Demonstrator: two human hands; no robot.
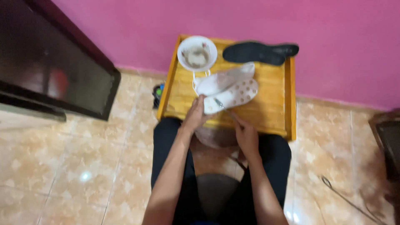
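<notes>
Lying sole-up on the yellow bench [273, 109] just below the white bowl [197, 53], white shoe [228, 89], seemingly light and bendy, steadied at its heel end by left hand [195, 115], right hand [246, 135] pinching a thin tool [223, 107] against it.

Dark cabinet [50, 66]: cut off by left and top edges. Small dark object [157, 94]: partly hidden behind wooden table [271, 112], kind not discernible. Bowl [197, 53] contents: blurred. Dark furniture [387, 141]: cropped at right edge.
</notes>
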